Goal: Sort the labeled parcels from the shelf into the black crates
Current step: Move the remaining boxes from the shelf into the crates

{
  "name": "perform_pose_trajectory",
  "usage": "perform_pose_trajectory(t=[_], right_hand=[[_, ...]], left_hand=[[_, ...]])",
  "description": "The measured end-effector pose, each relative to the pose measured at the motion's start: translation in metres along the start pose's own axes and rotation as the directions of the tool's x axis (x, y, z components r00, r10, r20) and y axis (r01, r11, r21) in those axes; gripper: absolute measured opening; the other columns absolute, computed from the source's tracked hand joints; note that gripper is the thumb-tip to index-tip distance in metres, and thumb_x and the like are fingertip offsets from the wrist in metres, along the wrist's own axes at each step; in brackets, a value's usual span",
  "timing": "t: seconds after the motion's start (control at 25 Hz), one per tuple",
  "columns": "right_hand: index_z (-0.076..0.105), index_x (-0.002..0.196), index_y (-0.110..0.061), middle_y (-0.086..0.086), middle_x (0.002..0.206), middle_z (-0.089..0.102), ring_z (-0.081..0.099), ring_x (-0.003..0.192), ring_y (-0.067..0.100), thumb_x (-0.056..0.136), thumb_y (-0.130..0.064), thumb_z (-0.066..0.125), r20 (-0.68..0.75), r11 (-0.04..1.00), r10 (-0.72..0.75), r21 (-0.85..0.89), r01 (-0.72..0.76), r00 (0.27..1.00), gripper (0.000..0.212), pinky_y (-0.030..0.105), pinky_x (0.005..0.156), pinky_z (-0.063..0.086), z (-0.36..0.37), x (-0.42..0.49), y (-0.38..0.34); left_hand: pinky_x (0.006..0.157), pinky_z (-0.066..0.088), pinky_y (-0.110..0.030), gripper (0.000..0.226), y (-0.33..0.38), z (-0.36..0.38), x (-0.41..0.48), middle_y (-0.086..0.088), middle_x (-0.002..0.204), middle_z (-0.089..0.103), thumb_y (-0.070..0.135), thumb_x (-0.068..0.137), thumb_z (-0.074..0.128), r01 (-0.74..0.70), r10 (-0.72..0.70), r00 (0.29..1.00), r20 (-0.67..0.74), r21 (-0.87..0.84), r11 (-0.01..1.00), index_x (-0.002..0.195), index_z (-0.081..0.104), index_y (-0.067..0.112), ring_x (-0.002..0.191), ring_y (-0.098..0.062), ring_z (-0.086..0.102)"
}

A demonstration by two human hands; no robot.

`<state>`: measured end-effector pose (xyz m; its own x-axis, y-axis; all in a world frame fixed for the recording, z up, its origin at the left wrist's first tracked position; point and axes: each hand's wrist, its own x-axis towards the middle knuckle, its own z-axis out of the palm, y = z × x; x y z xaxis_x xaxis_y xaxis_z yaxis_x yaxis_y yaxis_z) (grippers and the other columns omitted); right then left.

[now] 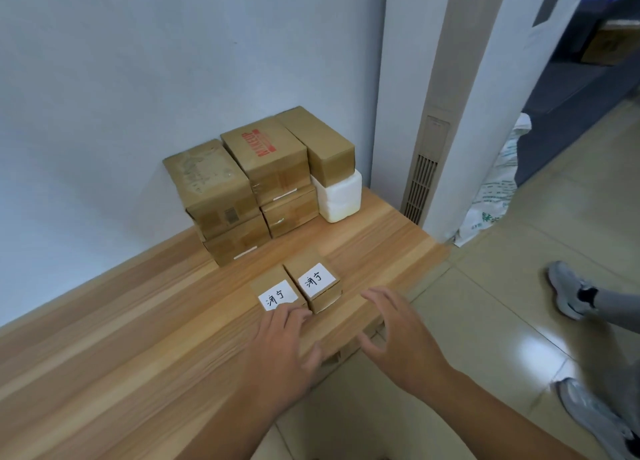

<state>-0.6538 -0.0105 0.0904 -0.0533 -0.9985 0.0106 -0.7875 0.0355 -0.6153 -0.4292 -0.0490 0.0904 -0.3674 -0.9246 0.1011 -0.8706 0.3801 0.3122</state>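
Two small cardboard parcels with white handwritten labels stand side by side on the wooden shelf (121, 321), near its front edge. My left hand (282, 349) lies over the shelf with its fingertips touching the front of the left parcel (273, 291). My right hand (394, 335) hovers spread just right of the right parcel (317, 281), fingers straight, a short gap from it. No black crate is in view.
A stack of larger brown cartons (242, 179) and a white foam box (337, 196) sit against the wall in the shelf's back corner. A floor air conditioner (429, 141) stands right of the shelf. Another person's legs and grey shoes (571, 293) are on the tiled floor at right.
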Motion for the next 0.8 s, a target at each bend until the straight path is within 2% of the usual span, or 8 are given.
perform_pose_trajectory(t=[0.12,0.24,0.36,0.52,0.68,0.8], right_hand=[[0.044,0.147,-0.031,-0.019,0.142,0.042,0.042,0.131,0.003,0.091,-0.036,0.067,0.052,1.000,-0.027,0.000,0.027,0.998,0.061,0.019,0.110,0.033,-0.003,0.024,0.012],[0.045,0.146,-0.031,-0.019,0.141,0.042,0.043,0.129,0.004,0.089,-0.036,0.067,0.075,0.998,-0.061,0.012,0.061,0.995,0.061,0.027,0.110,0.040,-0.002,0.052,0.017],[0.046,0.146,-0.030,-0.019,0.144,0.044,0.044,0.131,0.004,0.087,-0.034,0.067,0.108,0.996,-0.088,-0.015,0.090,0.990,0.063,0.024,0.109,0.037,0.003,0.088,0.021],[0.045,0.146,-0.029,-0.016,0.143,0.044,0.044,0.131,0.006,0.089,-0.033,0.065,0.186,0.991,-0.094,-0.076,0.109,0.978,0.061,0.023,0.109,0.037,0.014,0.143,0.025],[0.042,0.148,-0.029,-0.014,0.145,0.042,0.043,0.132,0.007,0.090,-0.035,0.066,0.252,0.988,-0.076,-0.111,0.107,0.965,0.063,0.026,0.110,0.039,0.040,0.183,0.031],[0.037,0.149,-0.031,-0.015,0.146,0.039,0.040,0.135,0.008,0.089,-0.041,0.064,0.352,0.983,-0.048,-0.148,0.106,0.935,0.066,0.029,0.112,0.040,0.063,0.200,0.040]], left_hand=[[0.093,0.032,-0.017,0.045,0.001,0.007,0.018,0.016,0.119,0.055,0.052,0.081,0.051,0.058,-0.058,0.998,-0.002,0.016,0.998,0.118,0.064,0.029,0.110,-0.008,0.054],[0.089,0.037,-0.019,0.043,-0.002,0.014,0.039,0.016,0.118,0.057,0.052,0.079,0.052,0.098,-0.098,0.995,-0.004,0.008,0.995,0.114,0.065,0.030,0.108,-0.009,0.056],[0.094,0.041,-0.024,0.049,-0.014,0.019,0.067,0.017,0.123,0.056,0.056,0.082,0.045,0.131,-0.131,0.991,0.023,0.015,0.991,0.120,0.063,0.031,0.113,-0.008,0.055],[0.101,0.037,-0.024,0.062,-0.036,0.031,0.111,0.018,0.129,0.049,0.064,0.080,0.033,0.142,-0.142,0.985,0.095,0.007,0.990,0.130,0.054,0.034,0.118,-0.007,0.048],[0.101,0.039,-0.030,0.068,-0.057,0.049,0.148,0.011,0.126,0.050,0.069,0.073,0.045,0.143,-0.147,0.975,0.165,0.034,0.989,0.128,0.055,0.029,0.117,-0.015,0.050],[0.108,0.036,-0.036,0.080,-0.067,0.066,0.163,0.005,0.131,0.046,0.076,0.071,0.048,0.123,-0.138,0.957,0.254,0.074,0.990,0.132,0.049,0.024,0.122,-0.020,0.044]])
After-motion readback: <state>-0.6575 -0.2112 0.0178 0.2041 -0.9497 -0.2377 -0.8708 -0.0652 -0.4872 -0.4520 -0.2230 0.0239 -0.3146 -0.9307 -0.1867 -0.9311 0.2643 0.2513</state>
